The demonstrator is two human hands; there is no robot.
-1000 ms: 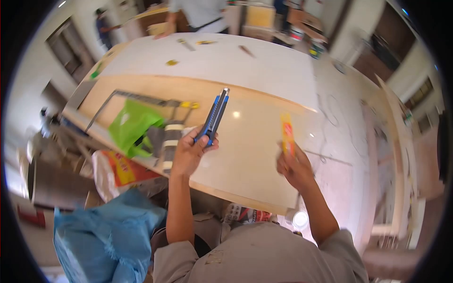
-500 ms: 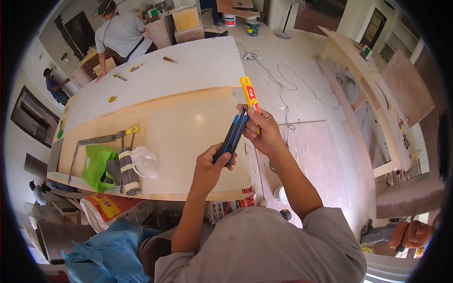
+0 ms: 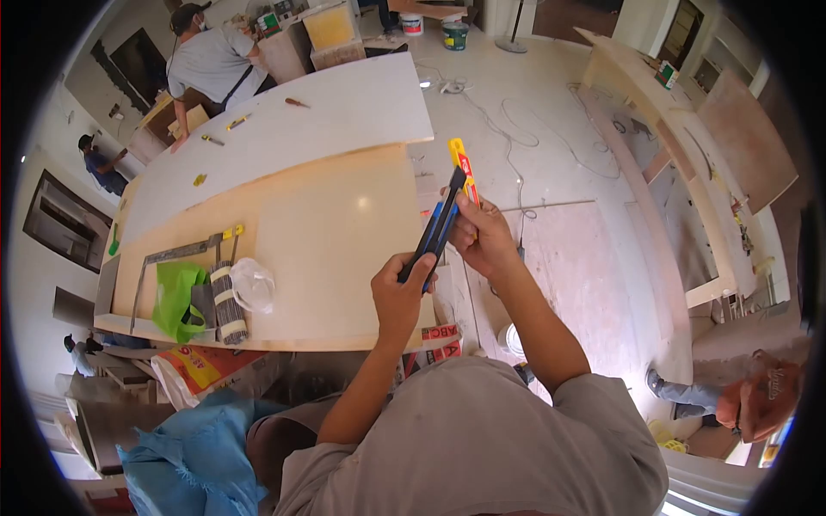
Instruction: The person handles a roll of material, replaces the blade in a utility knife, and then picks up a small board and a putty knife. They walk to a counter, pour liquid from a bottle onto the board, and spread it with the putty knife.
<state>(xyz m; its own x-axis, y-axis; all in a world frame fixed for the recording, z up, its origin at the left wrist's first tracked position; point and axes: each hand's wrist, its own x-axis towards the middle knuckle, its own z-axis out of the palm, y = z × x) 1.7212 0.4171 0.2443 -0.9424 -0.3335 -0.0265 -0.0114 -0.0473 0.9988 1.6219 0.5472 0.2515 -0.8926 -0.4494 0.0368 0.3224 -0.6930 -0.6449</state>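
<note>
My left hand [image 3: 398, 288] is closed around the lower end of a blue-and-black utility knife [image 3: 436, 225], its thumb lying along the body. The knife points up and to the right. In my right hand [image 3: 484, 234] is a narrow yellow-and-red blade case [image 3: 461, 158], standing almost upright with its top above the fingers. The black upper end of the knife crosses in front of this case, next to my right thumb. Whether the right fingers also grip the knife is hard to make out. Both hands are above the right edge of the worktable.
On the worktable [image 3: 335, 241] lie a metal square [image 3: 176, 255], a green bag [image 3: 179, 301], a dark rolled bundle [image 3: 228, 305] and a clear plastic bag [image 3: 252, 285]. A screwdriver [image 3: 297, 102] lies farther back. Cables [image 3: 516, 163] trail across the floor. A co-worker [image 3: 215, 64] leans at the far side.
The knife's black upper end has risen and now overlaps the yellow case. Both hands have shifted slightly right in view. The head view has moved a little.
</note>
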